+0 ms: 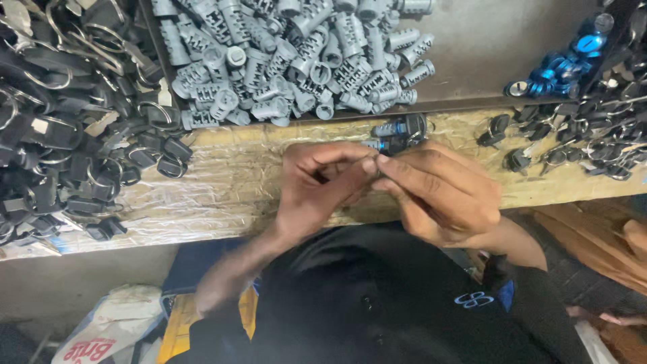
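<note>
My left hand [317,189] and my right hand [438,192] meet over the front edge of a worn wooden bench [222,182]. Their fingertips pinch a small dark part between them; it is mostly hidden, so I cannot tell its shape. Just beyond my fingers lie a few small grey and black lock cylinders [397,131] with blue bands. Behind them, a heap of grey metal lock cylinders [296,61] fills a shallow tray.
A big pile of black key heads with wire rings [60,114] covers the bench's left. More black keys and rings [579,135] lie at right, with blue capped cylinders [566,64] behind. A white bag [108,330] sits on the floor at lower left.
</note>
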`<action>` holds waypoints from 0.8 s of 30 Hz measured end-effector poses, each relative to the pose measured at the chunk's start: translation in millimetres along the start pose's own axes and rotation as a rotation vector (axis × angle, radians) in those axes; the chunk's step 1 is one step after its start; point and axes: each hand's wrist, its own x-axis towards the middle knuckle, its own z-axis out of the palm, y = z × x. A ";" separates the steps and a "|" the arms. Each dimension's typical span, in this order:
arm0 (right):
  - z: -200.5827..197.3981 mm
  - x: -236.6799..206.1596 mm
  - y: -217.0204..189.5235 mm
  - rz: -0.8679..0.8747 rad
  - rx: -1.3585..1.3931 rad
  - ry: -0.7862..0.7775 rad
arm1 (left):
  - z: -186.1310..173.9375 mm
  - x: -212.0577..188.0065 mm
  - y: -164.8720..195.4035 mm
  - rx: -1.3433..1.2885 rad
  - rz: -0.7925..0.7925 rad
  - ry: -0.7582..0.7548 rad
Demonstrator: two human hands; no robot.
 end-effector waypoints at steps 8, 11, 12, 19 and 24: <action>-13.7 23.0 13.5 0.006 0.075 -0.190 | -3.3 -0.7 -7.8 0.064 0.215 0.072; -35.0 59.8 26.9 0.104 -0.086 -0.156 | -0.8 -3.2 -14.6 0.091 0.314 0.154; -44.3 68.2 34.2 0.072 -0.286 -0.123 | 0.1 -4.5 -15.6 0.091 0.334 0.174; -56.3 29.1 76.0 0.088 -0.533 0.073 | 6.1 -11.8 -3.2 -0.125 0.187 0.078; -44.7 3.4 69.2 0.353 -0.168 0.304 | 10.2 -7.8 7.5 -0.132 0.075 -0.090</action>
